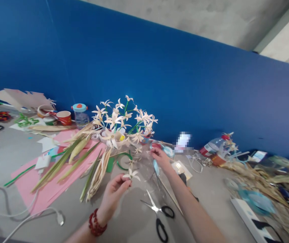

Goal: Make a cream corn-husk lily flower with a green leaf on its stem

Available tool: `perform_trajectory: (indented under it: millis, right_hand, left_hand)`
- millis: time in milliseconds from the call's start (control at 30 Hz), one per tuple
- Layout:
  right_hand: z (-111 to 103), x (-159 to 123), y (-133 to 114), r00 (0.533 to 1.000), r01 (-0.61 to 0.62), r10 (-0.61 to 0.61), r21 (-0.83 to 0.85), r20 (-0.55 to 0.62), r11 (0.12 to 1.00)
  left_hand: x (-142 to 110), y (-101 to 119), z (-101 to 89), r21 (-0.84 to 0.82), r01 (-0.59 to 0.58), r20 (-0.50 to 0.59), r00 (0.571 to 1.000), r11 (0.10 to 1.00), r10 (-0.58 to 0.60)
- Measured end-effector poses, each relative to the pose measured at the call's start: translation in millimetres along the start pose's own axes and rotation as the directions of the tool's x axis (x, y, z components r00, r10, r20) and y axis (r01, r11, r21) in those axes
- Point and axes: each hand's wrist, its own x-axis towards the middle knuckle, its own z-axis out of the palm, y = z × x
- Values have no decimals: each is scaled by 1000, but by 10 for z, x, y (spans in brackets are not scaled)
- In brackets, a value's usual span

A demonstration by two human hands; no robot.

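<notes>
Between the fingertips of my left hand [116, 190] is a pale artificial flower [131, 174] with thin pointed petals. My right hand [161, 158] reaches over the table's middle, its fingers bent together near a red-edged roll; whatever they pinch, if anything, is too small to make out. Black-handled scissors [156, 208] lie spread apart on the table between my forearms. Behind my hands stands a bunch of similar pale flowers [114, 119] on green stems. A green ring of wire or tape [122, 163] lies just beyond my left hand.
Dried husks [100, 177] and pink paper [25, 185] cover the left side, with a white cable [12, 215]. A red cup [63, 118] and a blue-lidded jar [82, 114] stand behind. On the right are a bottle [212, 146], a power strip [248, 219] and more husks. A blue partition [172, 84] rises behind.
</notes>
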Motion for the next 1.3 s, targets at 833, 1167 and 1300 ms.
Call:
perform_trajectory:
  millis: [833, 1167, 1300]
  right_hand:
    - [240, -1616, -703, 992, -107, 128, 673, 18, 732]
    - [249, -1644, -791, 995, -100, 94, 576, 40, 812]
    - [245, -1657, -798, 997, 69, -50, 465, -52, 883]
  left_hand:
    - [-274, 299, 443, -373, 282, 245, 949, 884, -199]
    - [-284, 295, 483, -248, 193, 238, 962, 949, -133]
    - [-281, 297, 471, -257, 190, 215, 967, 947, -136]
